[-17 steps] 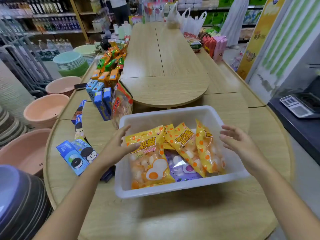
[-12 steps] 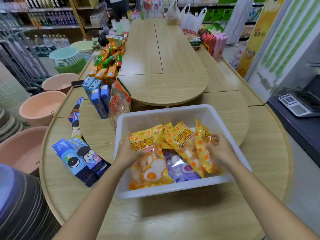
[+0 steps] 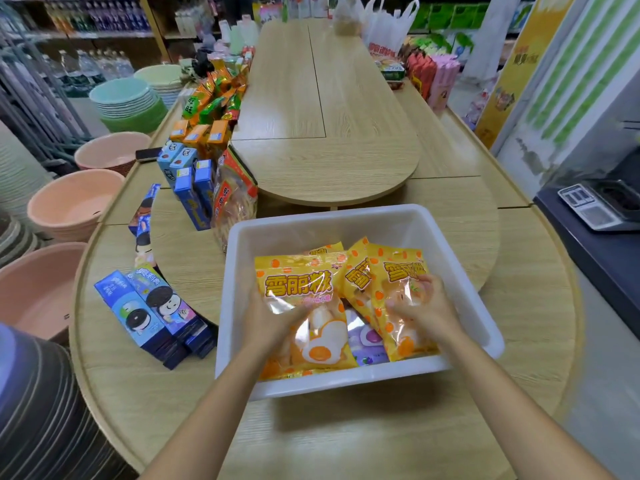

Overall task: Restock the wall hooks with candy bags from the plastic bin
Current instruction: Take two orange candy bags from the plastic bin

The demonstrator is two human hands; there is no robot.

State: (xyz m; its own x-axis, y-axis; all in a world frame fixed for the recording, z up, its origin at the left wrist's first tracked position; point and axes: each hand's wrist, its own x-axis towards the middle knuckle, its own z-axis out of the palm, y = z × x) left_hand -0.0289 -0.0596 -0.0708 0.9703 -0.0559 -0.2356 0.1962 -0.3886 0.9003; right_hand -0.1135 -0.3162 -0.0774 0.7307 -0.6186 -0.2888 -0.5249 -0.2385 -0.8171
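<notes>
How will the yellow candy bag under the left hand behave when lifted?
Probably floppy: the yellow candy bag is thin film creased under the left hand. Likely light, with puffy pieces showing inside. Its glossy surface may slip.

A long wooden table [image 3: 329, 98] fills the shop. Left of the table stand pink tubs [image 3: 69, 206]; behind it, shelves of bottles [image 3: 97, 19].

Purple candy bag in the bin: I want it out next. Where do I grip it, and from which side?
Probably the near end of the purple candy bag, from above, by the near wall of the white bin. It lies flat, with yellow candy bags overlapping both sides and the far end, so only that strip shows.
</notes>
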